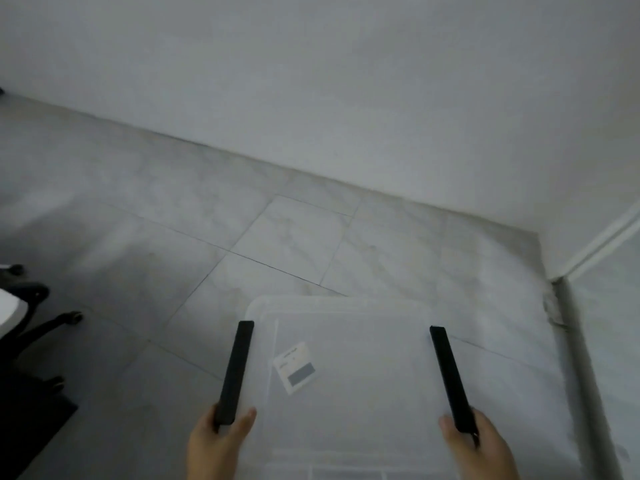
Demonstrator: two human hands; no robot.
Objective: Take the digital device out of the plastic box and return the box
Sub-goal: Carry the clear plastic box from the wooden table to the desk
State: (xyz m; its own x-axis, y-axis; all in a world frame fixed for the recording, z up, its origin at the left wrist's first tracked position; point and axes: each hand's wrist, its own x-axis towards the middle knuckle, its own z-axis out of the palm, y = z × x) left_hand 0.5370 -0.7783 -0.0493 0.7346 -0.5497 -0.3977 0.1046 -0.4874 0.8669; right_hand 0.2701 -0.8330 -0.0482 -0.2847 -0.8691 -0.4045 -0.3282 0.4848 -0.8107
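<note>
A clear plastic box with its lid on is in the lower middle of the view, above a floor of pale grey marbled tiles. The person holds it with both hands by two long black handles, one on each side. The left hand is closed around the near end of the left handle, with the thumb lying along the edge of the lid. The right hand is closed in the same way around the near end of the right handle. Both handles run away from the person along the sides of the box, and their far ends come close to the far corners of the lid.

On the lid, a little left of the middle, there is a small white label with a grey rectangle on it; the print is too blurred to read. The box is cloudy, and I cannot tell if the digital device is inside.

A plain white wall stands behind the floor. At the right a white frame goes down beside the box. At the left edge dark chair legs with small wheels stand on the floor, well apart from the box.
</note>
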